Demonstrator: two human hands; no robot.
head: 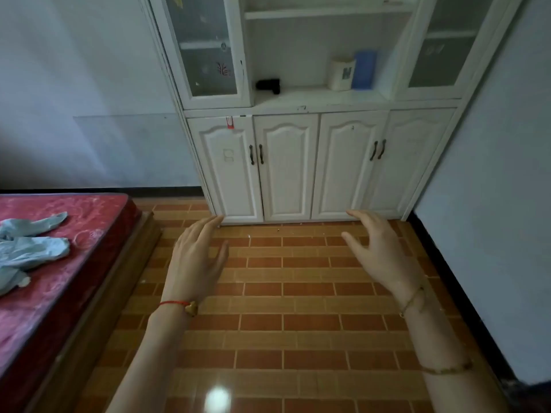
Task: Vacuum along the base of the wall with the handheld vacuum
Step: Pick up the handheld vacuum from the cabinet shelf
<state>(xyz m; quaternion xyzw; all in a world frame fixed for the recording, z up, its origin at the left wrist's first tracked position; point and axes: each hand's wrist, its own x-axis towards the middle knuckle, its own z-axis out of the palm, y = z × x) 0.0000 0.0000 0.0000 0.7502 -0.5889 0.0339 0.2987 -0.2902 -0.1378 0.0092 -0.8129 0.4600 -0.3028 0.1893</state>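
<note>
No text, brand or number can be read. The white jar (341,73) at the shelf's right end carries a dark label too blurred to make out. The red tag (230,122) at the cabinet's top left corner shows no legible marking.

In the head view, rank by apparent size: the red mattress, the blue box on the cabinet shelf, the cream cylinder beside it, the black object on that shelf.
1. Red patterned mattress, though it lies nearest.
2. Blue box.
3. Cream cylindrical container, close to the box.
4. Black object.
</note>
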